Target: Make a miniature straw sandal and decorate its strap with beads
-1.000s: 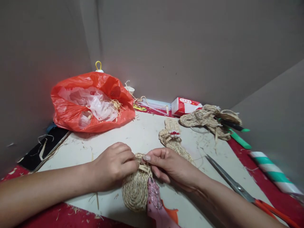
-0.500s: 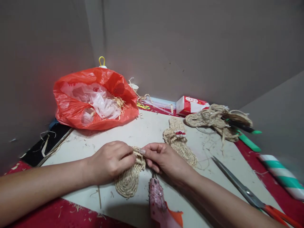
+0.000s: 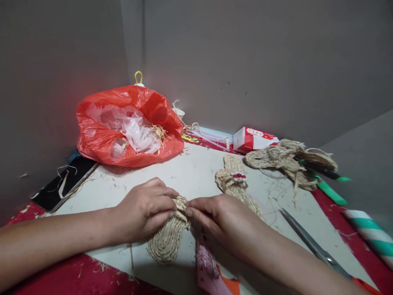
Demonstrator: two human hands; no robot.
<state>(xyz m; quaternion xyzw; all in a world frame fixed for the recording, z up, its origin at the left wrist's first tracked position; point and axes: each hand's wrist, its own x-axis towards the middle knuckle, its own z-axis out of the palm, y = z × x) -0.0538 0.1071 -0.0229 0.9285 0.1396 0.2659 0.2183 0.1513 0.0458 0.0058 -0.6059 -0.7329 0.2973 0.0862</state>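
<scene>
A small woven straw slipper (image 3: 167,241) lies on the white board at the front middle, its rounded end toward me. My left hand (image 3: 150,209) is closed on its left side, fingers curled over the strap. From the right, my right hand (image 3: 215,213) pinches at the strap's edge with thumb and forefinger. Just below that hand lies a pink glue gun (image 3: 207,262) with an orange trigger, its nozzle partly hidden. A second straw slipper (image 3: 235,186), with red and white beads on its strap, rests beyond my right hand.
A red plastic bag (image 3: 101,143) with straw scraps stands at the back left, beside a black phone (image 3: 66,184). Scissors (image 3: 310,241) lie open-bladed or closed, I cannot tell, at the right. Behind them are several straw pieces (image 3: 276,157), a red and white box (image 3: 253,139) and a green-striped roll (image 3: 371,233).
My right hand has turned over more, its back now facing up, and its fingertips have shifted down along the strap. The whole view has swung slightly left.
</scene>
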